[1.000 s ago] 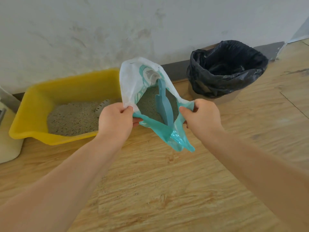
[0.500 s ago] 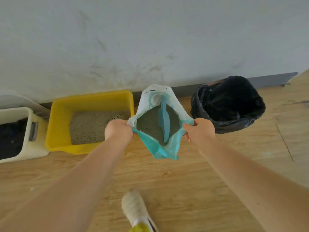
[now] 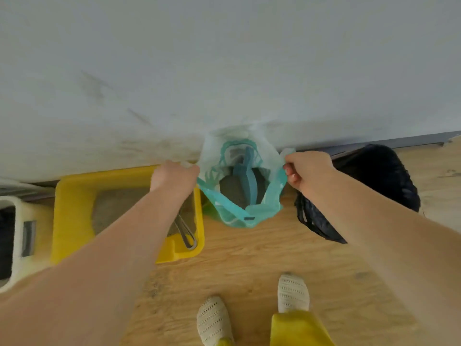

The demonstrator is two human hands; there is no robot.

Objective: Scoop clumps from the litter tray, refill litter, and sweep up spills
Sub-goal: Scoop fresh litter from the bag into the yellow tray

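Observation:
A teal and white litter bag (image 3: 240,216) hangs open in front of me, grey litter and a blue scoop (image 3: 248,176) showing inside. My left hand (image 3: 173,177) grips the bag's left rim and my right hand (image 3: 305,171) grips its right rim, holding the mouth wide. The yellow litter tray (image 3: 72,196) lies on the floor to the left of the bag, with grey litter in it. A metal sieve scoop (image 3: 185,232) rests in the tray's near right corner, partly hidden by my left forearm.
A bin lined with a black bag (image 3: 389,181) stands right of the litter bag, against the wall. A white container (image 3: 17,243) sits at the far left. My two feet in pale knitted shoes (image 3: 293,293) stand on the wooden floor (image 3: 249,258).
The view has risen and tilted down, bringing both feet into sight. The bag has been lifted higher off the floor, and my hands hold its rim farther apart.

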